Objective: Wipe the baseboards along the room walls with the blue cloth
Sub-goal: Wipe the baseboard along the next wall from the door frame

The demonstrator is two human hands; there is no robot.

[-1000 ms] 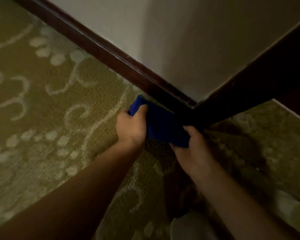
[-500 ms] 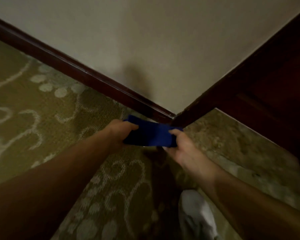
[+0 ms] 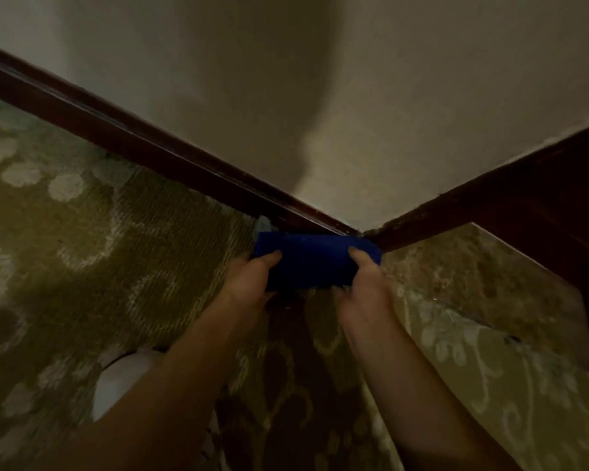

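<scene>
Blue cloth (image 3: 312, 258), soft, light and folded, is sitting at the baseboard (image 3: 150, 153) corner; I'm seeing left hand (image 3: 252, 283) and right hand (image 3: 366, 288) pinching its ends, which looks the right hold.

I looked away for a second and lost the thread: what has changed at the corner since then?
Both hands, left hand and right hand, keep their grip on the blue cloth, now pulled flatter between them at the baseboard corner. The view has swung: a white shoe now shows lower left.
</scene>
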